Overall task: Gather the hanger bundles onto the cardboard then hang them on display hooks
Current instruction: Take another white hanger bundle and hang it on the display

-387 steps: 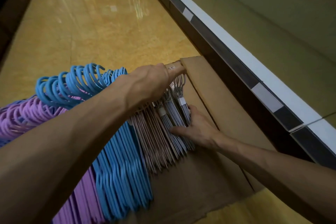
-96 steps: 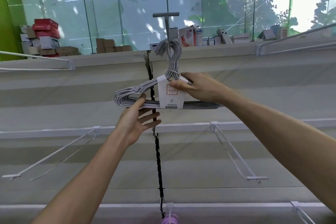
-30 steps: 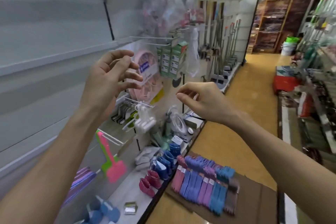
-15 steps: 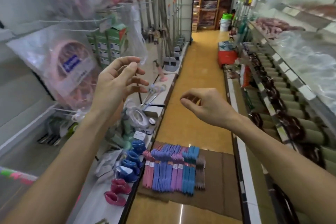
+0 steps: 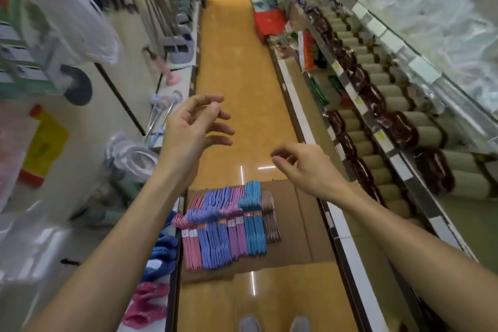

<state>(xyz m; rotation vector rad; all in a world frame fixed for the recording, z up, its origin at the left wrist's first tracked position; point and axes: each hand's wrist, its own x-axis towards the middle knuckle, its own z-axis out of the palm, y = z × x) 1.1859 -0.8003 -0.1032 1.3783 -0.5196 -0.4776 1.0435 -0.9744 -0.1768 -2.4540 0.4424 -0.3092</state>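
Observation:
Several hanger bundles (image 5: 226,226) lie side by side on a flat brown cardboard (image 5: 301,226) on the aisle floor: pink at the left, then purple, blue, and a brown bundle at the right. My left hand (image 5: 194,129) hovers well above them, fingers loosely spread, holding nothing. My right hand (image 5: 304,167) floats above the cardboard's far right corner, fingers loosely curled and empty.
A yellow floor aisle (image 5: 237,62) runs ahead between two shelf units. The left shelf (image 5: 161,272) holds slippers, bags and brushes. On the right, shelves (image 5: 377,105) carry rolls and wrapped goods. A red box (image 5: 269,23) stands further down the aisle. My shoes (image 5: 275,325) show at the bottom.
The view has swung from the shelf wall to look down the aisle at the cardboard. Both hands stay empty and have sunk lower over the hanger bundles.

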